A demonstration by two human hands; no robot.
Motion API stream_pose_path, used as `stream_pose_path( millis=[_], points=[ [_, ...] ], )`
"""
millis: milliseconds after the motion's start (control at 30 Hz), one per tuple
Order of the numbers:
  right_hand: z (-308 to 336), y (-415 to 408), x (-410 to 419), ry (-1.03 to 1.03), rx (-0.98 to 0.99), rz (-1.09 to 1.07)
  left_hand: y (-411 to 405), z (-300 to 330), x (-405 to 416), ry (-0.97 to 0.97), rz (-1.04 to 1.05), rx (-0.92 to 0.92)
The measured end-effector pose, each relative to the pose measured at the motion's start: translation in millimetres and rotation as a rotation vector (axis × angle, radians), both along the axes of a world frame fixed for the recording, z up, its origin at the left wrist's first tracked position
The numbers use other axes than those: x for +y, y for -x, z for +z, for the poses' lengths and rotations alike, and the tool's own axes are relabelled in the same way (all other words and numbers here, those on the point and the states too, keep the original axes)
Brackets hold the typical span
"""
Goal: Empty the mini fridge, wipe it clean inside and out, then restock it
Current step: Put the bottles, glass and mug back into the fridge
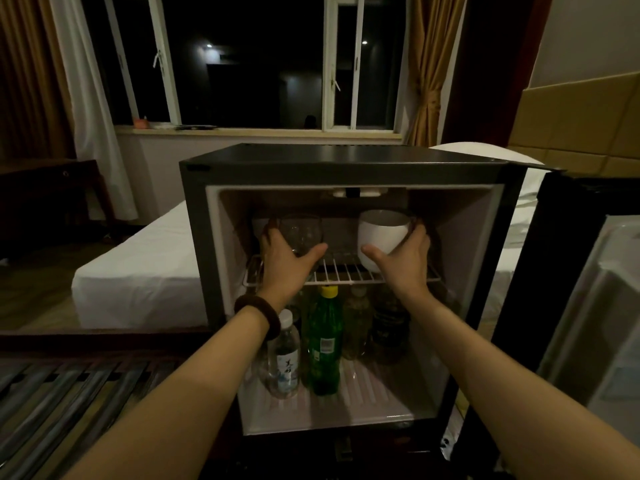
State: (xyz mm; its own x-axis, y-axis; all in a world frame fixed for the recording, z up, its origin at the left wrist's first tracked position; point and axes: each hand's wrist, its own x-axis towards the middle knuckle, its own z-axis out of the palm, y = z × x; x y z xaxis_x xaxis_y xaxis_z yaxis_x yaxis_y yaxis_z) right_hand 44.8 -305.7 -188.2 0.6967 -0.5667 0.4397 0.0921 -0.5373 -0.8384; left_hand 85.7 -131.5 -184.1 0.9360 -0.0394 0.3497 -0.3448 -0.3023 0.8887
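Note:
The black mini fridge (346,164) stands in front of me with its door (554,271) swung open to the right. Both my arms reach into its upper part above the white wire shelf (346,271). My left hand (287,258) grips a clear round glass (301,230). My right hand (405,258) grips a white mug (381,233). On the fridge floor below stand a clear water bottle (285,358), a green bottle with a yellow cap (323,344), a pale bottle (356,327) and a dark bottle (389,323).
A bed with white sheets (138,265) lies behind the fridge on the left, and a pillow (485,150) shows at the right. A slatted luggage rack (69,393) sits at my lower left. Dark windows and curtains fill the back.

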Motion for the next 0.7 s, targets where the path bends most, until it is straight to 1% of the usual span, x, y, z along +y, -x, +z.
stream_pose_path(
  millis=[133, 233, 367, 467, 533, 600, 633, 700],
  points=[
    [1.6, 11.1, 7.8, 0.06, -0.024, -0.075, 16.7, 4.1, -1.7, -0.01, 0.039, -0.032],
    [4.7, 23.2, 15.1, 0.111, -0.045, -0.088, 32.9, 2.5, 1.5, -0.051, 0.05, -0.017],
    [3.6, 51.3, 25.9, 0.068, -0.076, -0.03, 60.3, 0.5, 4.8, 0.013, 0.028, 0.045],
    [-11.4, 88.0, 34.9, 0.038, -0.075, -0.007, 91.1, -12.0, 6.6, -0.005, -0.004, 0.02],
    [-24.9, 114.8, 36.4, 0.037, -0.069, 0.027, 110.9, -21.0, 8.3, 0.022, -0.049, 0.011],
    [-37.1, 143.3, 33.9, 0.08, -0.062, 0.082, 129.4, -25.9, 9.6, 0.104, -0.155, 0.041],
    [-41.4, 156.4, 31.2, 0.126, -0.05, 0.106, 137.0, -27.2, 9.8, 0.125, -0.202, 0.048],
    [-44.7, 180.5, 20.9, 0.258, -0.027, 0.103, 151.0, -27.8, 9.4, 0.11, -0.259, 0.038]
  ],
)
